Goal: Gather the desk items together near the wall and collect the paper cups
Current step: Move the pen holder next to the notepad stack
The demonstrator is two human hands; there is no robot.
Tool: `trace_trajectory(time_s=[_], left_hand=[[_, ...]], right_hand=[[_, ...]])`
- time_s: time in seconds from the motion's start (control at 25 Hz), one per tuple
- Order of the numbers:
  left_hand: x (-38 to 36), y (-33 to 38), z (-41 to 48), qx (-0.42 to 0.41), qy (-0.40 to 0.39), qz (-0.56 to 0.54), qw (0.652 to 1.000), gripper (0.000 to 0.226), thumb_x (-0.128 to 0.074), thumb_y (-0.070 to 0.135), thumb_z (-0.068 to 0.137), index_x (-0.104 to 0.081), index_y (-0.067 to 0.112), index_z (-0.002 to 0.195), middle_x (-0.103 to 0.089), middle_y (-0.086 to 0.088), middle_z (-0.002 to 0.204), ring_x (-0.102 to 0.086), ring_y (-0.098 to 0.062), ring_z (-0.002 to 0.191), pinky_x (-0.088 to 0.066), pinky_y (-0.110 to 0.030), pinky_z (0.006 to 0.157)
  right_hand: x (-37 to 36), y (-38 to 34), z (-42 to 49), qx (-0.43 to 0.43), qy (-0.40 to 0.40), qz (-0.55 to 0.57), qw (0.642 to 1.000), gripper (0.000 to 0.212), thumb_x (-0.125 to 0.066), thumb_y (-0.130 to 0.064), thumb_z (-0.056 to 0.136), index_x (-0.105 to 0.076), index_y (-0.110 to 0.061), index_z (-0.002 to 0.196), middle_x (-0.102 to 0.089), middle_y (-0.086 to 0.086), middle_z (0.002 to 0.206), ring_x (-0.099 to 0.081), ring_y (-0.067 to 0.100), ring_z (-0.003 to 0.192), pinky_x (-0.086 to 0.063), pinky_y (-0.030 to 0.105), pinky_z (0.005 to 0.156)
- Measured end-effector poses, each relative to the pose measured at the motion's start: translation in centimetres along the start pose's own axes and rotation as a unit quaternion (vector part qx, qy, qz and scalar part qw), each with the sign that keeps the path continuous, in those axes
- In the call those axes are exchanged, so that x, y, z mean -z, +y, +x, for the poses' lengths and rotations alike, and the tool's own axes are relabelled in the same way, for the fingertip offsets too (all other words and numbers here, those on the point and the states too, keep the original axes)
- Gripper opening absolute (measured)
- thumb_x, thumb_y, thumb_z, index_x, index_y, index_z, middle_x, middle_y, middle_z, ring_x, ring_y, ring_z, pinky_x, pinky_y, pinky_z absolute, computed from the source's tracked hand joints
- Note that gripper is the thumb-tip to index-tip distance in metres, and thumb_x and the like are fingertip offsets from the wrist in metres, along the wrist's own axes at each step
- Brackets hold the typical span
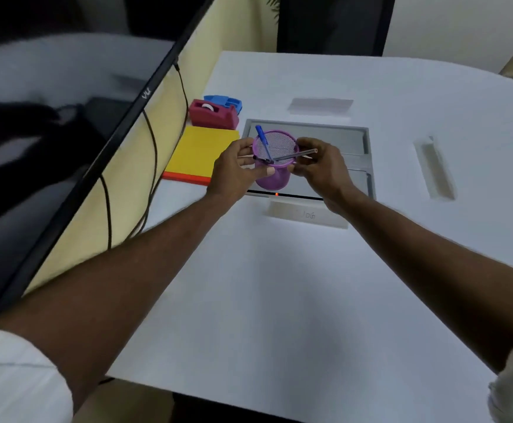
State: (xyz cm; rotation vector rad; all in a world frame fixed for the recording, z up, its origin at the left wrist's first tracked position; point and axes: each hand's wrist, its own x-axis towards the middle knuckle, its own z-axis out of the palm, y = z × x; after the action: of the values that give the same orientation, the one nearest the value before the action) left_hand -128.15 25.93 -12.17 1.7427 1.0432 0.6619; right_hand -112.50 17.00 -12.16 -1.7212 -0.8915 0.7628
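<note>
A purple mesh pen holder (275,178) is held above the white desk (279,285), over a grey panel. My left hand (235,174) grips its left side and my right hand (319,166) its right side. A blue pen (262,140) stands inside the holder. A grey pencil (299,154) lies across its rim, against my right fingers. Near the yellow partition wall (194,65) lie a yellow and orange notepad (201,152), a red tape dispenser (214,114) and a blue stapler (224,102). No paper cups are in view.
A large dark monitor (65,132) leans along the left, with black cables (152,166) hanging against the partition. The grey recessed panel (334,135) sits in the desk's middle. A slot (435,169) is cut into the desk at right. A black chair back (331,22) stands beyond.
</note>
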Motion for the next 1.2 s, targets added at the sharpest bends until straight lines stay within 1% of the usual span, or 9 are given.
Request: trace_trajectory(time_s=[0.16, 0.32, 0.44, 0.52, 0.68, 0.76, 0.88, 1.04, 1.2], left_hand=[[5.2, -3.9, -1.1, 0.041, 0.033, 0.002, 0.999, 0.074, -0.084, 0.011, 0.076, -0.047, 0.007, 0.139, -0.061, -0.008, 0.135, -0.063, -0.026, 0.118, -0.056, -0.041, 0.095], [8.8, -8.1, -2.0, 0.067, 0.068, 0.031, 0.995, 0.070, -0.081, 0.010, 0.080, -0.047, 0.007, 0.140, -0.060, -0.010, 0.137, -0.059, -0.025, 0.123, -0.053, -0.039, 0.099], [10.2, -10.2, -2.0, 0.084, 0.097, 0.051, 0.990, 0.063, -0.079, 0.008, 0.081, -0.050, 0.006, 0.137, -0.060, -0.012, 0.135, -0.058, -0.027, 0.123, -0.053, -0.041, 0.099], [10.4, -10.9, -2.0, 0.092, 0.132, 0.073, 0.984, 0.059, -0.074, 0.004, 0.084, -0.050, 0.006, 0.137, -0.060, -0.013, 0.134, -0.058, -0.027, 0.122, -0.053, -0.038, 0.096], [11.4, -11.7, -1.0, 0.107, 0.171, 0.096, 0.975, 0.049, -0.071, 0.002, 0.085, -0.053, 0.002, 0.131, -0.062, -0.015, 0.130, -0.059, -0.030, 0.121, -0.051, -0.034, 0.094], [12.2, -12.3, -0.6, 0.134, 0.188, 0.091, 0.969, 0.049, -0.073, 0.003, 0.083, -0.054, -0.001, 0.128, -0.064, -0.017, 0.127, -0.061, -0.031, 0.118, -0.049, -0.029, 0.087], [12.7, -13.1, -0.6, 0.161, 0.205, 0.079, 0.962, 0.055, -0.072, 0.001, 0.083, -0.051, -0.001, 0.134, -0.062, -0.016, 0.131, -0.060, -0.028, 0.119, -0.045, -0.024, 0.083], [13.1, -14.2, -0.2, 0.158, 0.210, 0.083, 0.961, 0.037, -0.071, 0.001, 0.084, -0.060, -0.001, 0.119, -0.067, -0.017, 0.120, -0.064, -0.030, 0.113, -0.049, -0.026, 0.080], [13.2, -14.3, -0.5, 0.157, 0.213, 0.087, 0.961, 0.034, -0.071, 0.004, 0.085, -0.063, -0.001, 0.118, -0.070, -0.016, 0.118, -0.065, -0.030, 0.111, -0.053, -0.032, 0.089]], right_hand=[[-7.0, -0.7, 0.7, -0.004, -0.033, 0.000, 0.999, 0.057, -0.074, 0.008, 0.078, -0.060, -0.007, 0.131, -0.069, 0.012, 0.120, -0.069, 0.025, 0.107, -0.058, 0.044, 0.094], [-13.0, -0.4, 0.7, -0.013, -0.074, -0.013, 0.997, 0.055, -0.074, 0.006, 0.077, -0.062, -0.007, 0.129, -0.070, 0.012, 0.119, -0.069, 0.027, 0.105, -0.057, 0.047, 0.095], [-16.5, 0.0, 0.9, -0.020, -0.104, -0.022, 0.994, 0.055, -0.070, 0.007, 0.081, -0.059, -0.006, 0.134, -0.068, 0.012, 0.124, -0.066, 0.027, 0.111, -0.056, 0.041, 0.097], [-18.4, 0.1, 1.1, -0.025, -0.106, -0.024, 0.994, 0.051, -0.064, 0.007, 0.085, -0.058, -0.006, 0.135, -0.067, 0.012, 0.126, -0.063, 0.027, 0.114, -0.055, 0.035, 0.093], [-21.0, 0.0, 1.6, -0.042, -0.112, -0.006, 0.993, 0.048, -0.055, 0.006, 0.088, -0.058, -0.007, 0.134, -0.066, 0.010, 0.125, -0.061, 0.027, 0.114, -0.054, 0.035, 0.090], [-21.7, 0.1, 1.6, -0.050, -0.127, 0.008, 0.991, 0.048, -0.051, 0.008, 0.089, -0.059, -0.008, 0.133, -0.065, 0.011, 0.126, -0.060, 0.028, 0.116, -0.053, 0.037, 0.091], [-22.3, 0.4, 1.5, -0.058, -0.157, 0.027, 0.985, 0.046, -0.049, 0.008, 0.089, -0.058, -0.006, 0.132, -0.064, 0.011, 0.128, -0.057, 0.030, 0.121, -0.051, 0.040, 0.096], [-23.0, 0.8, 1.7, -0.063, -0.183, 0.048, 0.980, 0.048, -0.049, 0.007, 0.092, -0.053, -0.008, 0.138, -0.059, 0.010, 0.138, -0.053, 0.027, 0.128, -0.050, 0.040, 0.099], [-23.3, 1.1, 1.4, -0.068, -0.196, 0.062, 0.976, 0.060, -0.049, 0.014, 0.090, -0.044, -0.010, 0.145, -0.051, 0.008, 0.147, -0.048, 0.025, 0.136, -0.048, 0.038, 0.101]])
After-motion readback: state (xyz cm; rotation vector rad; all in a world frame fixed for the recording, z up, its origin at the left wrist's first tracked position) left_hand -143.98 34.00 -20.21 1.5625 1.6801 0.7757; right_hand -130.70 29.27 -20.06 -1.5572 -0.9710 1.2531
